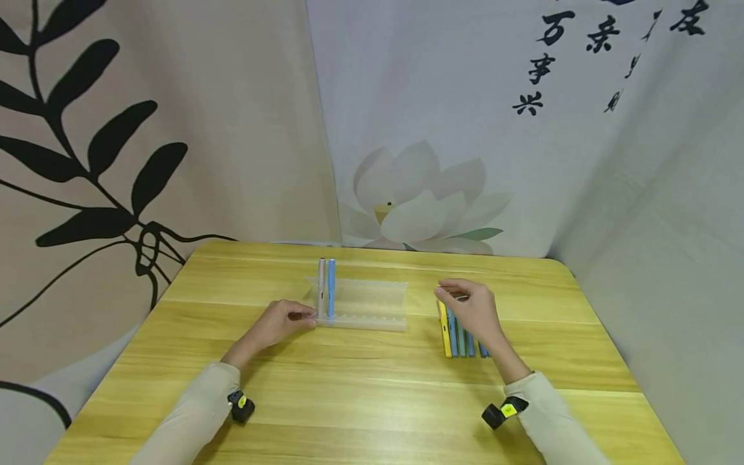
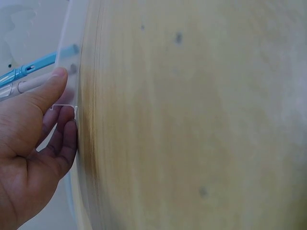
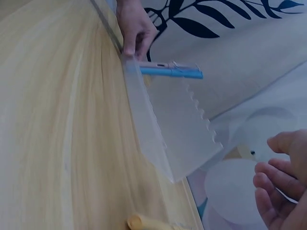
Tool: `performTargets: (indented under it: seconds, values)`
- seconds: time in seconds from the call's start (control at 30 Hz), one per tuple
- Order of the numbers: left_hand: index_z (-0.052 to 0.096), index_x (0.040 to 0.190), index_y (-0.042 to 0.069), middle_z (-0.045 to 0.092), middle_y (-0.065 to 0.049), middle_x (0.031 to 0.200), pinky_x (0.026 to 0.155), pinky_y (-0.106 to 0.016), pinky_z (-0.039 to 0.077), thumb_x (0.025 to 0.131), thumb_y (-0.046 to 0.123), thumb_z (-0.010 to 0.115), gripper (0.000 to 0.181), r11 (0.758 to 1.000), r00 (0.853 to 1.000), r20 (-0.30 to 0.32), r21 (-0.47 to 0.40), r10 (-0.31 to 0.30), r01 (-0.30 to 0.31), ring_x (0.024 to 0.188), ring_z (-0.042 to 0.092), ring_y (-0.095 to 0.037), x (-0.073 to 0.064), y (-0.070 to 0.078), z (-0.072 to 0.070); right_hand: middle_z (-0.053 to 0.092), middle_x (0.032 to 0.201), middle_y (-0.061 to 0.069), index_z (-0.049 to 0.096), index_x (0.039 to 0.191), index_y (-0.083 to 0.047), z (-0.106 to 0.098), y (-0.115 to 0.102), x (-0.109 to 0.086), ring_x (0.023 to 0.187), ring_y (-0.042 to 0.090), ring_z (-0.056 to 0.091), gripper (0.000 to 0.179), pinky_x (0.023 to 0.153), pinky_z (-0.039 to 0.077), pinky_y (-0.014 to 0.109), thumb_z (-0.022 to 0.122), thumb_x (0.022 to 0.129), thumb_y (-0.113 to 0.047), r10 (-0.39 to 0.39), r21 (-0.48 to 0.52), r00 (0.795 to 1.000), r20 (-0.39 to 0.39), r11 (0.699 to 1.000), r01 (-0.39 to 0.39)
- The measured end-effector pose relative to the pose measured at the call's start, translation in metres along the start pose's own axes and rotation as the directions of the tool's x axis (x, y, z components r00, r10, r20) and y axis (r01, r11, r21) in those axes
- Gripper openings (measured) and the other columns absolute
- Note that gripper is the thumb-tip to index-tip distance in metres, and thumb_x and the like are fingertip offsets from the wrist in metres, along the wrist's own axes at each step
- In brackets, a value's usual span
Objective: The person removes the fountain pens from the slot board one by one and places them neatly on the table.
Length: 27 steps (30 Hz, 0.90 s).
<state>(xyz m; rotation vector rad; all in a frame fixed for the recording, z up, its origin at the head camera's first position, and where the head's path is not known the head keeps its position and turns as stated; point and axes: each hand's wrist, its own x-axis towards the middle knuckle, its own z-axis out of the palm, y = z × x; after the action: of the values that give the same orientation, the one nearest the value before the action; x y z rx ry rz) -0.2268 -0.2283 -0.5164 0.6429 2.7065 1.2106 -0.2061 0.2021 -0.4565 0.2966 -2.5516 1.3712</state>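
Note:
A clear plastic pen rack (image 1: 369, 303) with notched edges stands on the table. A pale grey-pink pen (image 1: 321, 284) and a light blue pen (image 1: 331, 287) stand in its left-end notches, leaning back. My left hand (image 1: 285, 320) pinches the rack's left front corner, with the thumb (image 2: 53, 86) on its front face. My right hand (image 1: 473, 310) is over a row of pens at the right, fingers apart and holding nothing in the right wrist view. A yellow pen (image 1: 445, 336) begins that row; blue and green pens (image 1: 461, 339) lie beside it, partly hidden by the hand.
The wooden table (image 1: 349, 400) has its back edge just behind the rack. Printed curtains (image 1: 244, 129) hang behind and beside it. Each wrist wears a small black camera, such as the right one (image 1: 494, 416).

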Motion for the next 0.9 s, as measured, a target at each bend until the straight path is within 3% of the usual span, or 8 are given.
performTargets:
  seconds: [0.4, 0.9]
  values:
    - [0.077, 0.116, 0.004, 0.075, -0.003, 0.099, 0.071, -0.026, 0.054, 0.093, 0.023, 0.077, 0.030, 1.000, 1.000, 0.003, -0.015, 0.006, -0.006, 0.082, 0.062, -0.013, 0.001, -0.002, 0.000, 0.077, 0.105, 0.001, 0.077, 0.117, -0.013, 0.041, -0.019, 0.005, 0.092, 0.017, 0.071, 0.029, 0.082, 0.058, 0.034, 0.074, 0.096, -0.033, -0.030, 0.076, 0.998, 0.059, 0.997, 0.026]
    - [0.076, 0.117, 0.003, 0.075, -0.004, 0.099, 0.070, -0.026, 0.054, 0.093, 0.023, 0.076, 0.031, 1.000, 1.000, 0.001, -0.016, 0.007, -0.007, 0.081, 0.063, -0.013, 0.001, -0.003, 0.001, 0.077, 0.099, -0.005, 0.079, 0.114, -0.021, 0.097, -0.043, 0.009, 0.089, 0.013, 0.070, 0.022, 0.079, 0.058, 0.033, 0.076, 0.094, -0.030, -0.031, 0.166, 0.992, 0.122, 0.986, 0.010]
